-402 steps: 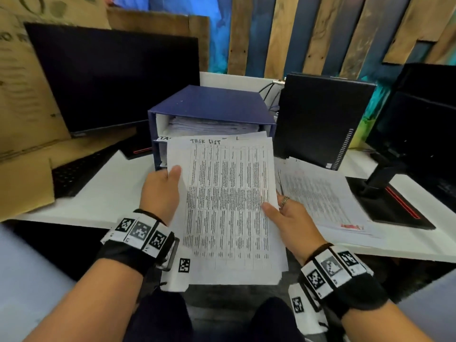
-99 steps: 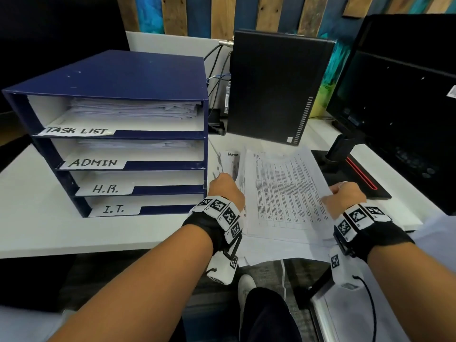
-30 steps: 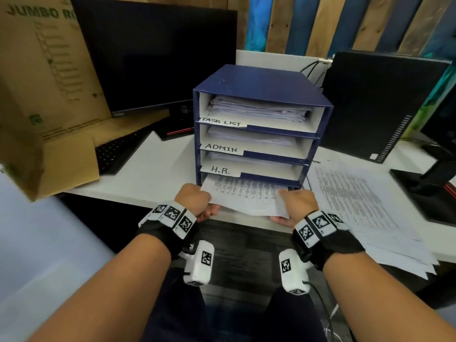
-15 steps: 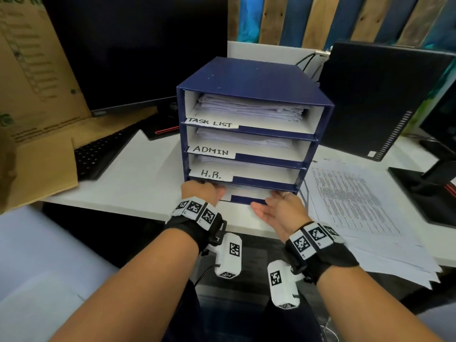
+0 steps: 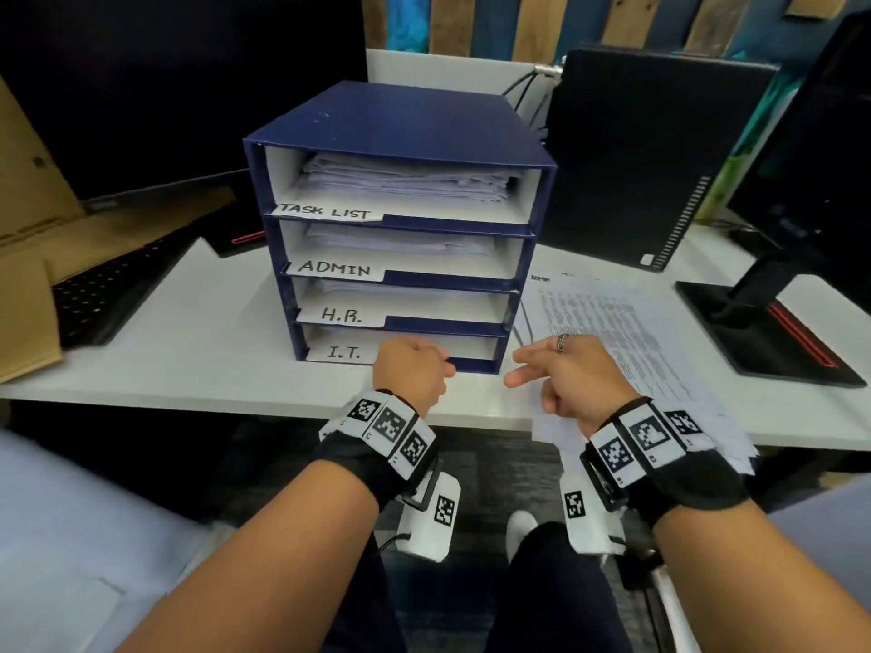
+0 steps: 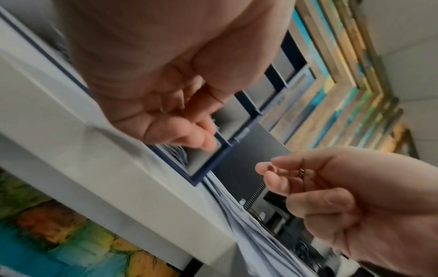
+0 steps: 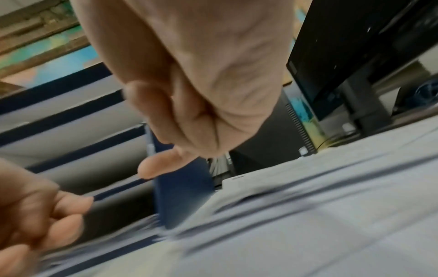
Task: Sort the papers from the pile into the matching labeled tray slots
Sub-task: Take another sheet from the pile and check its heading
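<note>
White desk (image 5: 188,341) runs across the view, and behind it a wall of wooden planks (image 5: 532,25) with blue and teal patches between them. Big dark monitor (image 5: 179,87) at the back left, a second monitor (image 5: 820,134) on its stand at the far right, and a black computer case (image 5: 655,157) upright between that one and the tray. Brown cardboard (image 5: 28,238) leans in on the left, partly over a black keyboard (image 5: 103,294).

Centre stage, the blue tray unit (image 5: 400,120), four slots stacked, each with a handwritten white label. Top reads "TASK LIST" (image 5: 327,212), with a thick stack of sheets inside. Next down, "ADMIN" (image 5: 335,268), papers in there too. Third, "H.R." (image 5: 341,315), a thinner layer. Bottom slot, "I.T." (image 5: 344,353), with paper showing inside.

Just right of the tray, the pile of papers (image 5: 612,332) lies on the desk, printed in dense columns, its near edge hanging over the desk front; the top heading is too blurred to be sure of.

Now the hands, both empty. Left hand (image 5: 412,372) sits right at the mouth of the I.T. slot, fingers loosely curled, gripping nothing. Right hand (image 5: 568,377), a ring on one finger, hovers over the pile's left edge, fingers relaxed and pointing left toward the other hand, holding nothing. Coded marker bands sit on both wrists.
</note>
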The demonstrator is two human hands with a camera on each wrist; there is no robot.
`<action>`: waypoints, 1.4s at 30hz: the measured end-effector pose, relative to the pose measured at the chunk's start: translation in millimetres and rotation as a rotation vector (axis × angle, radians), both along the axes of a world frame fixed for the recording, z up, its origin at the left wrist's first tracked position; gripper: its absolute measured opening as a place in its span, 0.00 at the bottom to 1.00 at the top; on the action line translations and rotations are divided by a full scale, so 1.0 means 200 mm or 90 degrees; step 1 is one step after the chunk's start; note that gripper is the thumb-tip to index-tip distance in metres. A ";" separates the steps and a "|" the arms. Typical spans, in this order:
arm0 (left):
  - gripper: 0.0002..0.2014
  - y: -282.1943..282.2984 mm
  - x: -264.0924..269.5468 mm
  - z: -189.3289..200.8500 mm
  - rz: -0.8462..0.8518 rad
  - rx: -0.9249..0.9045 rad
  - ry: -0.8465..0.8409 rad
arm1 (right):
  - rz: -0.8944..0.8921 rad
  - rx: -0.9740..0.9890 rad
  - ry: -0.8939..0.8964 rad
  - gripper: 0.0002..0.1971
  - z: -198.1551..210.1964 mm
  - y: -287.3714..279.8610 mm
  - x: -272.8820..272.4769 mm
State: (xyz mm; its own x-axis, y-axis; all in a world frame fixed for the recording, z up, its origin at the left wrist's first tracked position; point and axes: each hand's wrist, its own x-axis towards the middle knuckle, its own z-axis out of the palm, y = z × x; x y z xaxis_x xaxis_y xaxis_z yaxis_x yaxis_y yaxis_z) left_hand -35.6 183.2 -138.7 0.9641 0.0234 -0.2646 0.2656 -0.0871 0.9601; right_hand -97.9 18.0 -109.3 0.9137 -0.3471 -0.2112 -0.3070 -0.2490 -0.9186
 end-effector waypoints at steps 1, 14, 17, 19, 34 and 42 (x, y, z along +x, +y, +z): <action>0.11 -0.05 -0.02 0.01 -0.056 0.034 0.003 | -0.020 -0.048 -0.001 0.07 0.01 -0.06 -0.01; 0.25 -0.61 -0.11 0.02 -0.397 0.410 -0.192 | -0.089 -0.582 0.190 0.15 -0.14 -0.46 -0.18; 0.25 -0.67 -0.09 0.02 -0.446 0.490 -0.139 | -0.146 -0.531 0.168 0.11 -0.12 -0.53 -0.21; 0.21 -0.72 -0.07 0.02 -0.451 0.526 -0.119 | -0.147 -0.514 0.218 0.17 -0.12 -0.58 -0.22; 0.06 -0.86 0.10 0.05 -0.267 0.380 -0.103 | -0.098 -0.423 0.185 0.26 -0.15 -0.70 -0.22; 0.14 -0.64 -0.10 0.11 -0.227 0.189 -0.259 | -0.259 -0.279 -0.041 0.42 -0.05 -0.73 -0.24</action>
State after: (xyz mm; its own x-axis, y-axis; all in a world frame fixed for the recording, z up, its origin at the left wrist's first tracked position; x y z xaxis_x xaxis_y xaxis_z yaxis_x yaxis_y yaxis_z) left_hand -54.8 55.1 -116.9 0.9483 -0.3029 0.0950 -0.2122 -0.3822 0.8994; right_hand -145.5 -127.6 -119.9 0.6952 -0.7141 0.0825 -0.4038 -0.4829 -0.7770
